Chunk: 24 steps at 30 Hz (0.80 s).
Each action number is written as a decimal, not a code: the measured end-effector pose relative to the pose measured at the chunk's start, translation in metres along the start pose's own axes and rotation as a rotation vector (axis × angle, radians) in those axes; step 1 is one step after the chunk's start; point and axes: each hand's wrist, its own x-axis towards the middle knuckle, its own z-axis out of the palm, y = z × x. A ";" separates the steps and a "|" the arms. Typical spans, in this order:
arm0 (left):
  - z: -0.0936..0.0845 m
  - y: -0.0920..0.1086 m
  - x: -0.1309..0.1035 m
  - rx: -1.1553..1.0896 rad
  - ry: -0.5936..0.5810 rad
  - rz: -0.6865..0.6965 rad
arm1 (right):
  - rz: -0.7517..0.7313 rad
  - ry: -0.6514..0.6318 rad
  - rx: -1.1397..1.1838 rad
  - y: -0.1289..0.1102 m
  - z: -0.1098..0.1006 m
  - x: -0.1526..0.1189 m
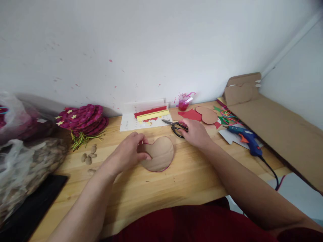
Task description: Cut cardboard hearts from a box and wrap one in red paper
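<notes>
A heart-shaped piece of brown cardboard [161,155] lies over the wooden table in front of me. My left hand [131,151] grips its left lobe, thumb on top and fingers at the far edge. Beyond it to the right, my right hand [193,132] has its fingers on the black handles of a pair of scissors [178,129]. The blades are nearly closed and point left, towards a white sheet of paper [127,122] with red and yellow paper strips [153,114] on it.
Purple decorated pieces [87,119] are stacked at the left, near loose peanuts [88,158] and a plastic bag of peanuts [42,164]. A cup of pink paint [183,102] stands by the wall. Rightward lie cardboard hearts [207,115], a blue glue gun [246,136] and large cardboard [275,124].
</notes>
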 end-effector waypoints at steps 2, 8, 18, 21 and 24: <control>-0.003 0.004 -0.002 -0.157 0.127 0.114 | 0.017 -0.004 0.029 -0.001 -0.001 0.000; 0.000 0.016 -0.004 -0.123 0.613 0.547 | 0.025 -0.010 0.074 -0.003 0.000 0.001; 0.007 0.017 -0.004 -0.155 0.498 0.580 | -0.020 0.019 0.061 -0.005 0.003 -0.001; 0.016 0.013 -0.002 -0.264 0.370 0.404 | -0.032 0.044 0.058 -0.003 0.005 0.000; 0.025 0.008 0.002 -0.351 0.186 0.256 | -0.038 0.067 0.066 0.001 0.006 0.002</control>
